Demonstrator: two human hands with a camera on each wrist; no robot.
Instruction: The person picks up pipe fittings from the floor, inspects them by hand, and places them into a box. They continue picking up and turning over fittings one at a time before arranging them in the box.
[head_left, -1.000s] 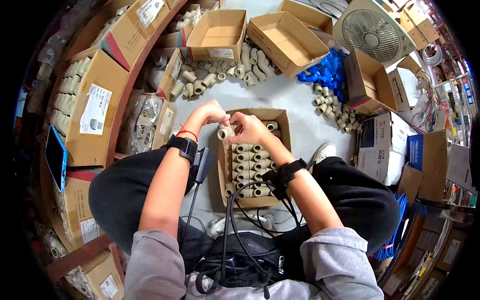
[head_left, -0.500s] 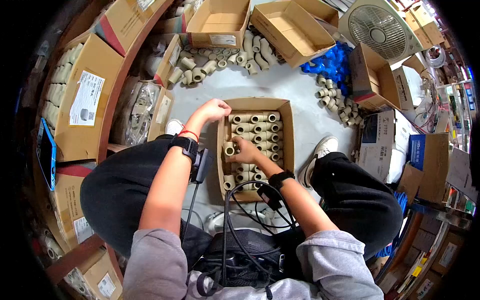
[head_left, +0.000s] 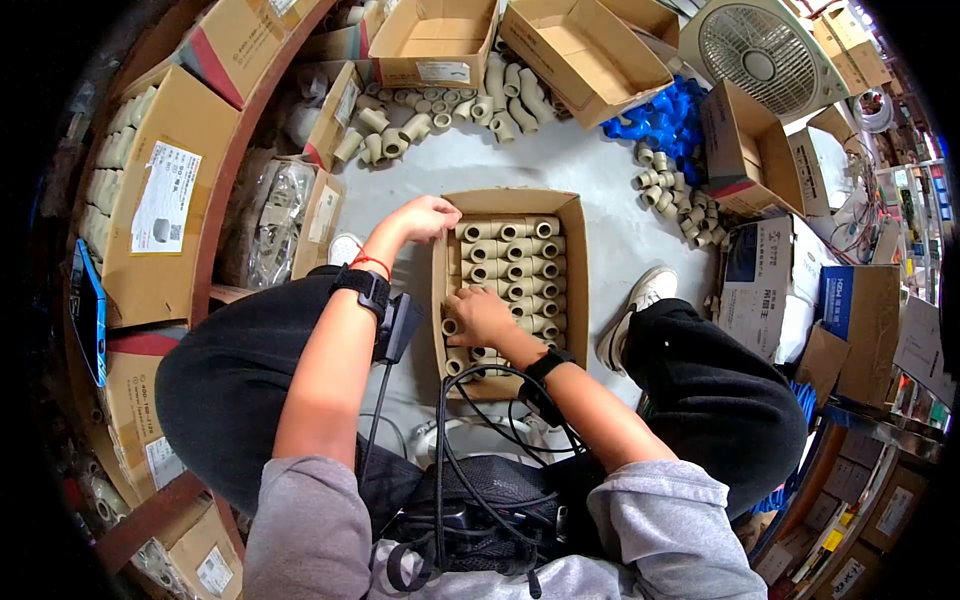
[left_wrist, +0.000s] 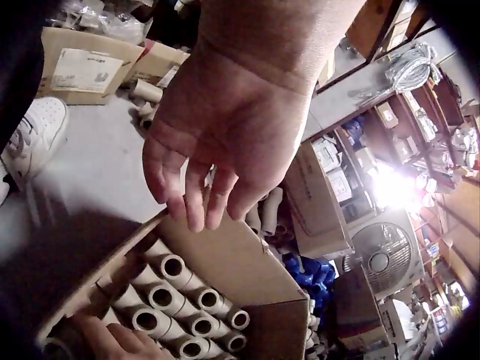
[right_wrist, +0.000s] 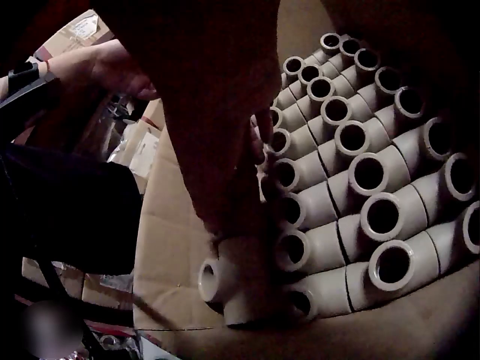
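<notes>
A cardboard box point(head_left: 575, 250) stands between the person's legs, lined with rows of beige pipe tees point(head_left: 515, 251), their round ends facing up. Inside its left side, the right hand point(head_left: 482, 317) grips a pipe tee point(head_left: 450, 327) between fingers and thumb; that hand is mostly dark in the right wrist view. Another tee point(right_wrist: 234, 289) lies just below it in the same left column. At the far left corner of the box is the left hand point(head_left: 425, 217). Its fingers hang relaxed over the box wall in the left wrist view, holding nothing.
Loose beige fittings point(head_left: 400, 135) lie on the floor beyond the box, with blue fittings point(head_left: 660, 125) farther right. Open cartons point(head_left: 430, 45) and a fan point(head_left: 757, 57) stand behind them. Shelves with filled cartons point(head_left: 170, 200) line the left. Black cables point(head_left: 445, 430) hang near the lap.
Both hands were together at a tee above the box. The right hand then carried the tee down into the left column and moved nearer the body; the left hand stayed by the far corner.
</notes>
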